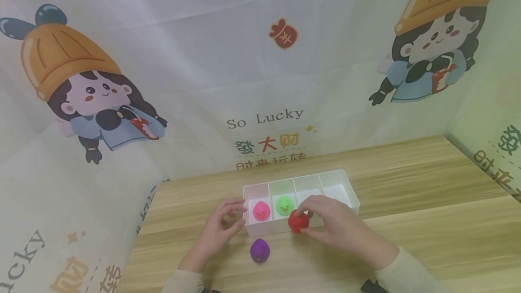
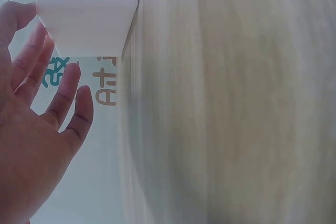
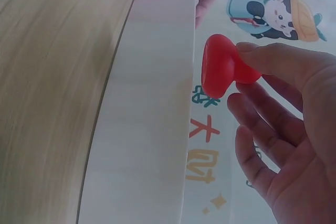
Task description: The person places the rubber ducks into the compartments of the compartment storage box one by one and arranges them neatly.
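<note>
A white box (image 1: pixel 264 228) with a row of compartments stands on the wooden table. In its leftmost compartment sits a pink toy duck (image 1: pixel 261 211), and a green toy duck (image 1: pixel 284 205) sits in the one beside it. My right hand (image 1: pixel 339 225) pinches a red toy duck (image 1: pixel 298 221) between thumb and fingers, raised above the box's near wall, as the right wrist view also shows. At the box's left end, my left hand (image 1: pixel 221 226) has its fingertips right at the wall, fingers loosely bent. A purple toy duck (image 1: pixel 259 251) rests on the table in front of the box.
The wooden table (image 1: pixel 195 193) runs back to a cloth backdrop (image 1: pixel 211 80) printed with cartoon figures and lettering. More of this cloth hangs at the left and right sides. The box's rightmost compartment (image 1: pixel 336 193) holds nothing.
</note>
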`<action>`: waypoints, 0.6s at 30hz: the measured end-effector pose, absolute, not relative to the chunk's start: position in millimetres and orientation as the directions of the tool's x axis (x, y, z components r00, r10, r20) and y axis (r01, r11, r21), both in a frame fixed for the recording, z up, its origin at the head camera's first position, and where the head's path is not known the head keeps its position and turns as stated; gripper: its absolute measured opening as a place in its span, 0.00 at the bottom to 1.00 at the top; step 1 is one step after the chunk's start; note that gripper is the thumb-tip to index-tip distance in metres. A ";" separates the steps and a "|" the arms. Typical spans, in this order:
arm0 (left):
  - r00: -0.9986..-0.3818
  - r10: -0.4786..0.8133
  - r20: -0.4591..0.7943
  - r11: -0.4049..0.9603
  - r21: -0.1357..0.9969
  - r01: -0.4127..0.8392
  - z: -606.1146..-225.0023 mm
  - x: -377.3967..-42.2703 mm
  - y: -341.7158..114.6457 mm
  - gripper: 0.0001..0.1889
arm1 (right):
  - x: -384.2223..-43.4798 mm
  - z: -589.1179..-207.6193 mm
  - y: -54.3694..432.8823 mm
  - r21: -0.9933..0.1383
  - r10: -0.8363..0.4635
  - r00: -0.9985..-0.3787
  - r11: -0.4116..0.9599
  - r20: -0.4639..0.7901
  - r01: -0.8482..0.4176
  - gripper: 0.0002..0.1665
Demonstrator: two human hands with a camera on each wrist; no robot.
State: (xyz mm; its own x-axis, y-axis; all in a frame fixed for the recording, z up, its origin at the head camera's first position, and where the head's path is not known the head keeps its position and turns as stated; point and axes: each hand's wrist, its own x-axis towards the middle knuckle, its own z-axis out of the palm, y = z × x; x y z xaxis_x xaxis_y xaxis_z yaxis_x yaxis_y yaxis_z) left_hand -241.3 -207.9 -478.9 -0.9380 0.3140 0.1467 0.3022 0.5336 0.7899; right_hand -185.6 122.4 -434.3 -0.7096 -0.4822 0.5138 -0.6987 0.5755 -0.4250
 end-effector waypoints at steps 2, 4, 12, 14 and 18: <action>-0.939 0.313 0.144 0.535 0.790 0.300 -478.9 -241.4 -208.3 0.14 | -187.1 -434.1 124.3 -0.424 -0.474 -0.709 0.577 0.522 -0.698 0.21; -0.940 0.311 0.138 0.537 0.791 0.294 -479.4 -241.7 -208.6 0.14 | -188.5 -433.8 126.4 -0.426 -0.465 -0.711 0.579 0.528 -0.695 0.22; -0.942 0.311 0.127 0.539 0.792 0.285 -481.3 -242.4 -209.5 0.14 | -193.0 -431.1 133.4 -0.451 -0.437 -0.726 0.580 0.530 -0.679 0.21; -0.941 0.313 0.130 0.537 0.792 0.288 -481.7 -242.7 -209.7 0.14 | -194.2 -430.4 134.4 -0.448 -0.433 -0.729 0.587 0.530 -0.674 0.21; -0.940 0.313 0.133 0.538 0.791 0.291 -481.7 -242.8 -210.0 0.14 | -197.7 -430.2 136.2 -0.452 -0.420 -0.736 0.594 0.531 -0.666 0.21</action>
